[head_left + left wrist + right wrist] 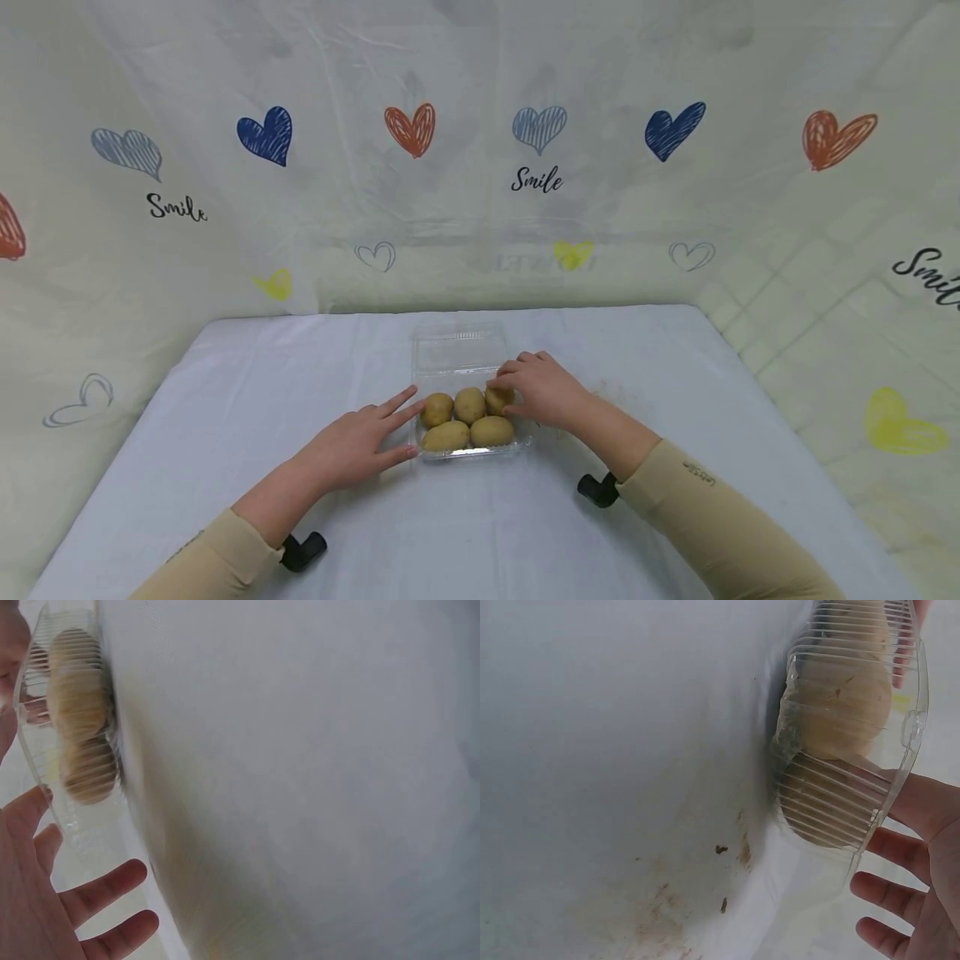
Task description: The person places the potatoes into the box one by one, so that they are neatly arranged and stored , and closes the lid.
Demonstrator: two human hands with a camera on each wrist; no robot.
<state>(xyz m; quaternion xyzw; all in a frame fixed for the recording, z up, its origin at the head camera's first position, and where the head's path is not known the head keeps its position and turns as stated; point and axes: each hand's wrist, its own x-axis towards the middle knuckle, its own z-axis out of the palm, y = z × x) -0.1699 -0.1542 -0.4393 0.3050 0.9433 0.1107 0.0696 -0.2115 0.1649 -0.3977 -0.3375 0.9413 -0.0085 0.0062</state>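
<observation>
Several yellow-brown potatoes [470, 406] fill a clear plastic clamshell box [469, 454], three behind and two in front. My left hand [358, 447] spreads its fingers along the box's left side, fingertips at the rim. In the left wrist view its fingers [105, 892] are extended and hold nothing. My right hand [545, 389] reaches over the right rim, thumb and forefinger around the back-right potato [497, 401]. In the right wrist view its thumb [907, 796] goes inside the box against that potato [821, 802], while the other fingers stay outside the wall.
Behind the potatoes the box's clear lid [459, 348] is folded back onto the white-covered table [480, 533]. Brown dirt crumbs [721, 849] and smears lie on the cloth to the box's right. A cloth backdrop printed with hearts [411, 131] rises behind the table.
</observation>
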